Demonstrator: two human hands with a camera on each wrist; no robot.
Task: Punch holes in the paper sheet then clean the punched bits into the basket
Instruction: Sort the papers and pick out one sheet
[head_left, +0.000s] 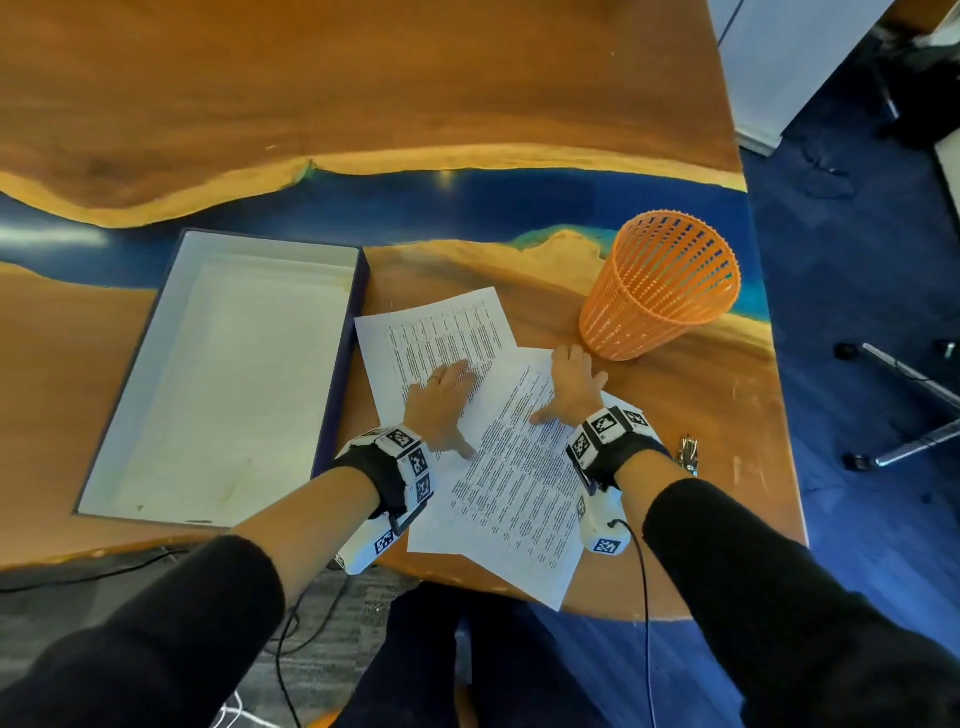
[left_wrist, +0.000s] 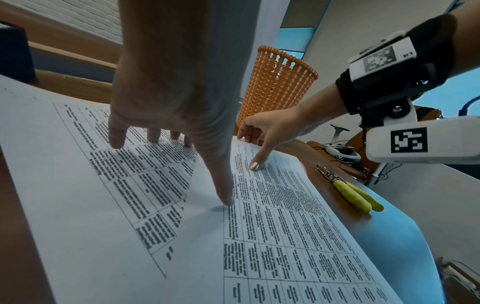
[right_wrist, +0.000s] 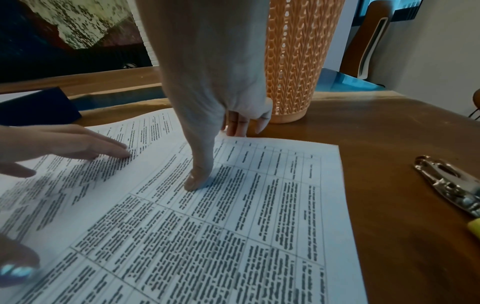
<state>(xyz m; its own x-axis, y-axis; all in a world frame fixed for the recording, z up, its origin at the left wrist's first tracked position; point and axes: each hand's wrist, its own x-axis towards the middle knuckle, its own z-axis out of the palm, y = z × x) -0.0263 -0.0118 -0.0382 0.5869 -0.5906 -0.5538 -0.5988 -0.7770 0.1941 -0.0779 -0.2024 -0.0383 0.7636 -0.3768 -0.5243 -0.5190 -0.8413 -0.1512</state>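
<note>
Two printed paper sheets (head_left: 498, 467) lie overlapped at lower centre of the head view, on a glossy wood & blue resin table (head_left: 467, 104). Left hand (head_left: 441, 405) and right hand (head_left: 569, 387) press flat, fingers spread, holding nothing. Orange plastic lattice basket (head_left: 660, 286) stands upright, centre right. Metal punch w/ yellow grips (left_wrist: 348, 189) lies right of the sheets. White open box (head_left: 223, 374) at left.

I see black sleeves (head_left: 171, 634) pushed up, black wrist straps behind my fingers carrying white tag-marked camera blocks (head_left: 410, 457), and a ring (head_left: 434, 380) on one left finger.
</note>
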